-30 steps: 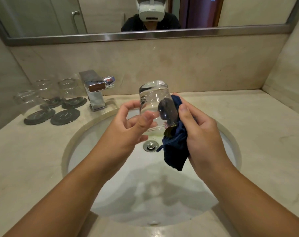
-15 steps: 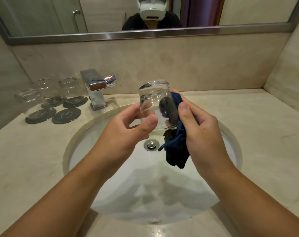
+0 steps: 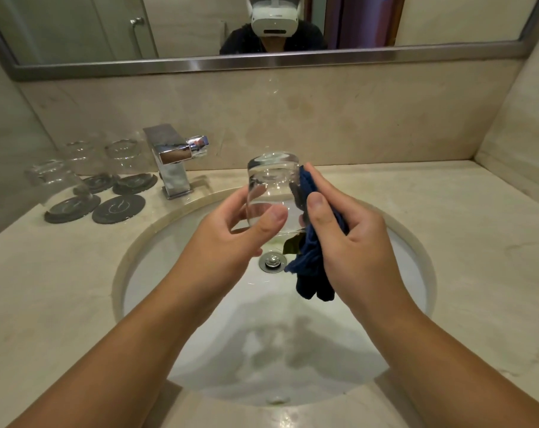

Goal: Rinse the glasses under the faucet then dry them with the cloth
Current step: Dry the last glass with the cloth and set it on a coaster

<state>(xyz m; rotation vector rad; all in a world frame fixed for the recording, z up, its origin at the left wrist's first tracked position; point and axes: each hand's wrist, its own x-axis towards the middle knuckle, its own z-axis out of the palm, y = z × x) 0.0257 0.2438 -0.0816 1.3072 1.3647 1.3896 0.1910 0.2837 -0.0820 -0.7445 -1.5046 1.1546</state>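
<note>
Over sink (image 3: 293, 350): L hand (image 3: 231, 239) holds inverted glass (image 3: 271, 186), R hand (image 3: 354, 242) presses cloth (image 3: 311, 273) to it.

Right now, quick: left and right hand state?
Left hand: fingers and thumb curled round the clear drinking glass, held base up.
Right hand: grips the dark blue cloth, pressing it against that glass.

Left hand (image 3: 231, 239): thumb slid right along lower wall of glass (image 3: 271, 186); cloth (image 3: 311, 264) patch seen through it narrowed.

Right hand (image 3: 357, 248): fingers hidden behind cloth (image 3: 311, 273), perhaps inside glass (image 3: 271, 186).
</note>
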